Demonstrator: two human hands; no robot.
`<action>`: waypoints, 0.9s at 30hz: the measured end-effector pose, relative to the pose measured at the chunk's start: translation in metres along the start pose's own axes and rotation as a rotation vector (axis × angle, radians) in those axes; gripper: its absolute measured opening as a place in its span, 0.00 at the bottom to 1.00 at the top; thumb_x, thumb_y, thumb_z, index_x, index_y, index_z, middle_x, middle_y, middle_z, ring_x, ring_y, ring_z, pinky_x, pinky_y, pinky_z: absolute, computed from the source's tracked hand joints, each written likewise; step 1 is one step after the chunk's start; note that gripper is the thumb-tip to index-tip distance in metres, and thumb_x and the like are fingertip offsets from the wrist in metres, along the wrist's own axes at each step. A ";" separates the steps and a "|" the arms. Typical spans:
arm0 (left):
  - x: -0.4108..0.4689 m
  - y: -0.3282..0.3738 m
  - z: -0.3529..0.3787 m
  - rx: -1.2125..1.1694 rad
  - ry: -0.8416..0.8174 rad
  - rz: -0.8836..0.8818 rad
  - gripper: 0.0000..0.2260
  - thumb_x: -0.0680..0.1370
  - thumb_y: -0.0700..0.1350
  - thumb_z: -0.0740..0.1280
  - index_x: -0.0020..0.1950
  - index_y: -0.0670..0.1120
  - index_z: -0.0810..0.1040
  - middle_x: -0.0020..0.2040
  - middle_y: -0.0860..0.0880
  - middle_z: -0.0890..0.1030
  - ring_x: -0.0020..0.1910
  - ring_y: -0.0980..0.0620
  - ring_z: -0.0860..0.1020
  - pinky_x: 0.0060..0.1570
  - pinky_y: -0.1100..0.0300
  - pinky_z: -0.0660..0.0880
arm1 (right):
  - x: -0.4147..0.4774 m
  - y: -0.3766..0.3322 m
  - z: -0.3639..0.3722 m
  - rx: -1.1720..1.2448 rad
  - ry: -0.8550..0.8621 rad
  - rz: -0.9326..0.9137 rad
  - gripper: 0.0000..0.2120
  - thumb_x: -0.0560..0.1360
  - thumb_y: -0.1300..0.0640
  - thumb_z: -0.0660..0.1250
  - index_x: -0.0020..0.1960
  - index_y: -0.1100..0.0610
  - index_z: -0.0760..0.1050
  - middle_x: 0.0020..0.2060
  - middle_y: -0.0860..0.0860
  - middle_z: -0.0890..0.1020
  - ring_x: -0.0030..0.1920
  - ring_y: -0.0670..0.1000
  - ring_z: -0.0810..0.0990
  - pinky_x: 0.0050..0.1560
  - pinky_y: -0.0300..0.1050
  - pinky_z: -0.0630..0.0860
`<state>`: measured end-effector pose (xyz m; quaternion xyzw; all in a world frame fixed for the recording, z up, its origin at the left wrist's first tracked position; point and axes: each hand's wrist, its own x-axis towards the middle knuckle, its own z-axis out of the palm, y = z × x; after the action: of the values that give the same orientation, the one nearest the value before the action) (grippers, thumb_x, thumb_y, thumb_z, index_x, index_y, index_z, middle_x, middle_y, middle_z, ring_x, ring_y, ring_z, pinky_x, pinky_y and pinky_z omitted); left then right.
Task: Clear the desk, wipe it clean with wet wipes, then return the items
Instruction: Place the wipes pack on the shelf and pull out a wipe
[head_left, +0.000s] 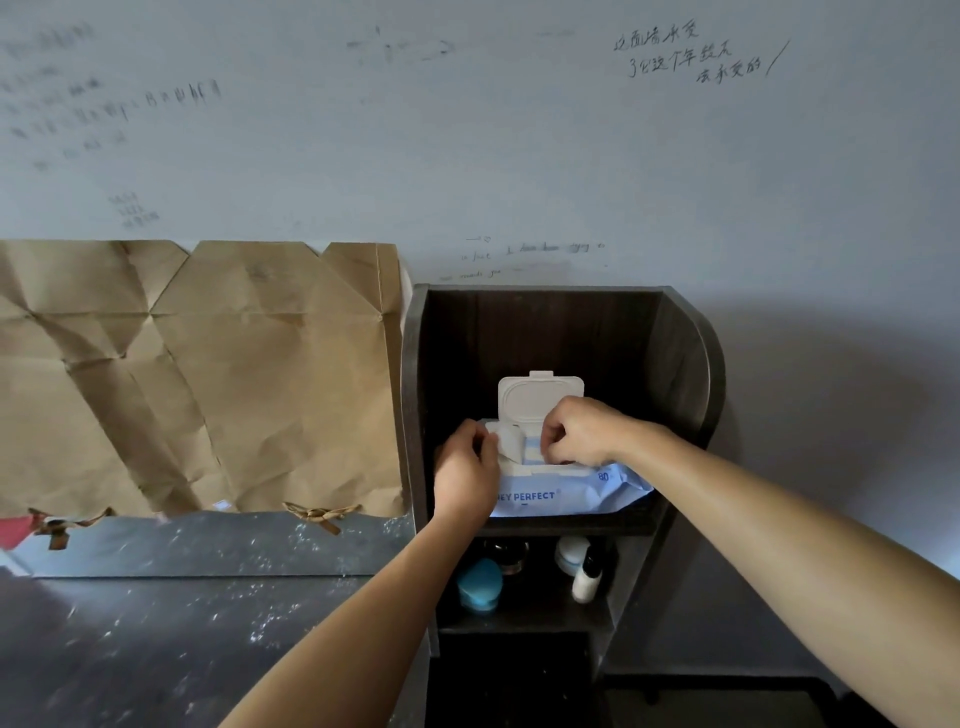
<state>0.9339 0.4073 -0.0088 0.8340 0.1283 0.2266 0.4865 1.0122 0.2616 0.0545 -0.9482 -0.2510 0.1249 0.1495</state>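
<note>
Fingers (482, 440) of our left hand (465, 473) gripped the wipes pack (571, 496) at nine o'clock, steadying it while our right hand (576, 431) pinched a wipe (511, 441).

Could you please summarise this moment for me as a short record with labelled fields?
place: top shelf of a dark wooden shelf unit beside the desk
pack: wet wipes pack lying flat, lid flipped open and upright
wipe: white, partly pulled out of the opening
left hand: pinches the wipe's left end
right hand: fingers curled, pinching the wipe at the opening
lower shelf: blue round container, small white bottle
desk: dark speckled surface, brown paper against the wall behind it
</note>
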 end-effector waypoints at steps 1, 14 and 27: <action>0.000 0.000 0.000 0.004 0.003 0.005 0.06 0.80 0.44 0.62 0.46 0.43 0.73 0.38 0.48 0.77 0.38 0.48 0.74 0.37 0.60 0.65 | -0.001 0.000 0.001 0.015 0.021 -0.001 0.03 0.68 0.57 0.70 0.42 0.51 0.81 0.39 0.47 0.82 0.42 0.49 0.80 0.45 0.48 0.81; 0.000 -0.003 0.002 0.030 0.017 0.037 0.06 0.80 0.44 0.62 0.46 0.42 0.74 0.38 0.48 0.76 0.39 0.46 0.75 0.36 0.59 0.66 | -0.007 0.000 0.011 -0.070 0.151 -0.061 0.05 0.72 0.58 0.68 0.42 0.52 0.83 0.41 0.46 0.83 0.42 0.48 0.80 0.46 0.48 0.80; -0.001 0.000 -0.001 0.017 -0.009 -0.007 0.07 0.80 0.45 0.61 0.46 0.42 0.73 0.39 0.47 0.76 0.38 0.49 0.74 0.36 0.61 0.66 | -0.005 0.002 0.008 -0.148 0.053 -0.023 0.10 0.77 0.57 0.56 0.47 0.58 0.75 0.46 0.53 0.79 0.46 0.55 0.77 0.49 0.54 0.76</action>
<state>0.9330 0.4078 -0.0090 0.8386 0.1310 0.2200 0.4808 1.0068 0.2590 0.0469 -0.9567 -0.2663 0.0789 0.0870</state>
